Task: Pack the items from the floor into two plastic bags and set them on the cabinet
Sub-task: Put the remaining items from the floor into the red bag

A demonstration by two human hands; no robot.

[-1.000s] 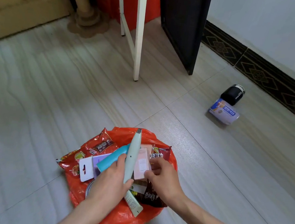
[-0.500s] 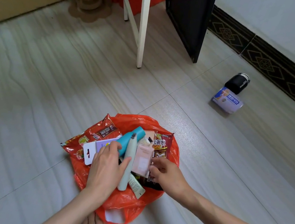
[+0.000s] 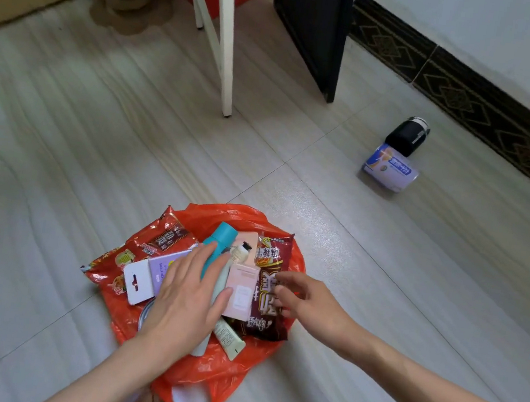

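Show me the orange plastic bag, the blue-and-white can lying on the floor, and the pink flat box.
orange plastic bag [image 3: 203, 365]: head view, near rim below the wrist.
blue-and-white can [image 3: 390, 168]: head view, middle of its side.
pink flat box [image 3: 241, 293]: head view, its front face.

Orange plastic bag open on floor, heaped with snack packets, pink box, teal tube
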